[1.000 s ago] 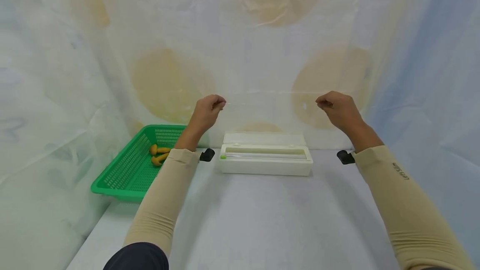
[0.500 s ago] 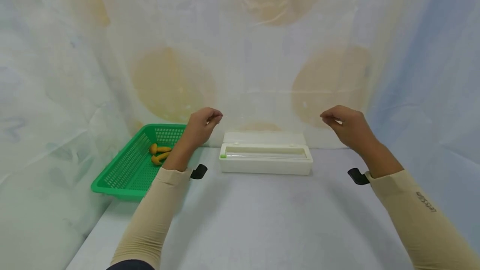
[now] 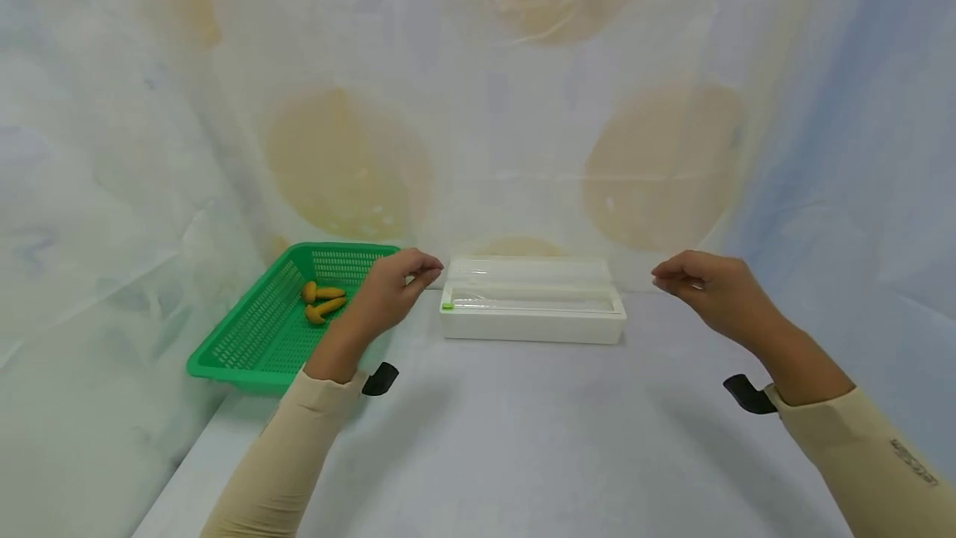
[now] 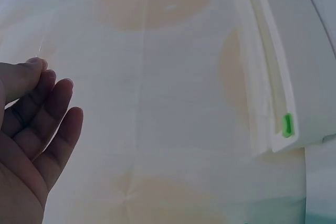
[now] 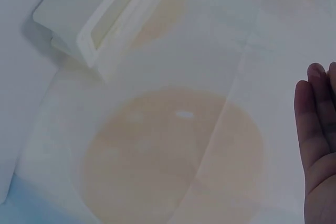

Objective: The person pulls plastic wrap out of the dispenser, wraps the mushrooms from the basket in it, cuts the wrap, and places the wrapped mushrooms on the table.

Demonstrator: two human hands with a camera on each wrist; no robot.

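Left hand point(image 3: 396, 286): thumb and fingertip pinching a thin, clear, colourless film point(image 4: 40, 46). Right hand point(image 3: 711, 282): thumb and fingertips pinched together; film there too faint to make out. Film: raised above the white table point(image 3: 523, 438). Beyond, between the hands: long white rectangular box point(image 3: 533, 328), lid raised, small green slider point(image 3: 447, 306) at left end. Left: green perforated plastic basket point(image 3: 257, 339) holding two orange-yellow mushrooms point(image 3: 329, 305).

Right hand point(image 5: 321, 145) cropped in wrist view

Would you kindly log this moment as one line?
left hand: pinches thin clear film; right hand: pinches, apparently same film; long white box: lid open; green perforated plastic basket: holds two ochre mushrooms
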